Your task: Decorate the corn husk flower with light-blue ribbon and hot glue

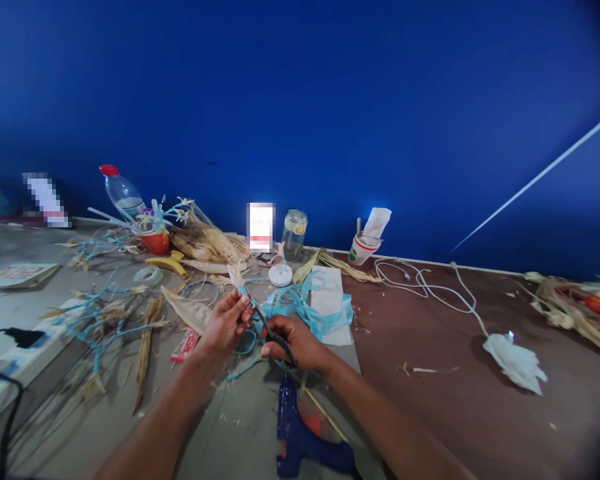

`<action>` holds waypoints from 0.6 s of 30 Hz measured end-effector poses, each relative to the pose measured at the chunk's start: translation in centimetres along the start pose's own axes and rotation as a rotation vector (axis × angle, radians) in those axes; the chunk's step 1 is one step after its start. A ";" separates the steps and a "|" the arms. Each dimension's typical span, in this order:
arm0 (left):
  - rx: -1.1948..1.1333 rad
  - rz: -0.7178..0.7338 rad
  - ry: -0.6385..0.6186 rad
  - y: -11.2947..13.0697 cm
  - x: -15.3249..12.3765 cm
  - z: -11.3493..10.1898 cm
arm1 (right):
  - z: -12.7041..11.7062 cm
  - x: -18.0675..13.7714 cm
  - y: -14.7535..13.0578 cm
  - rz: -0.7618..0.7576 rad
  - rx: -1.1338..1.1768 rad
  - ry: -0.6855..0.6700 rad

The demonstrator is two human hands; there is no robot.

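Glue gun [300,440] before scissors [266,327]

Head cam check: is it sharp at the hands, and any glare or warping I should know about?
Head view: left hand, husk, right hand and scissors sharp, evenly lit; no glare there; frame edges bend fisheye-style; right corners darken.

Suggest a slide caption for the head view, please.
Right hand holds scissors to a husk piece pinched in the left hand, near a glue gun.
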State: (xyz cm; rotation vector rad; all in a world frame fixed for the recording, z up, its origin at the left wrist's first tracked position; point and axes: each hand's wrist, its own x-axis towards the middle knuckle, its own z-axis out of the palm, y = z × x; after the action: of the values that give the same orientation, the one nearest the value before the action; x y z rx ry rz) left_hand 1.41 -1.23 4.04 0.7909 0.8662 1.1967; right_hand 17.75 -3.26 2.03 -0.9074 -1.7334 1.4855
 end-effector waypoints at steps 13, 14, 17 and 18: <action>-0.033 -0.012 0.003 -0.3 0.0 0.0 | 0.0 0.2 -0.3 -0.036 -0.079 0.035; -0.047 -0.005 0.000 -0.4 0.0 0.0 | 0.0 0.2 -0.2 -0.034 -0.044 0.033; -0.066 0.004 -0.002 -0.5 -0.1 0.0 | 0.3 0.1 0.0 -0.017 0.058 0.016; -0.060 0.000 -0.004 -0.5 -0.1 -0.1 | 0.3 0.1 0.0 -0.012 0.079 0.010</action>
State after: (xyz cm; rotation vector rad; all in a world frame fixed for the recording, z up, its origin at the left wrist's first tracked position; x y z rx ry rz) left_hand 1.56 -1.46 3.56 0.7444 0.8236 1.2154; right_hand 17.44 -3.35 1.96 -0.8601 -1.6584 1.5282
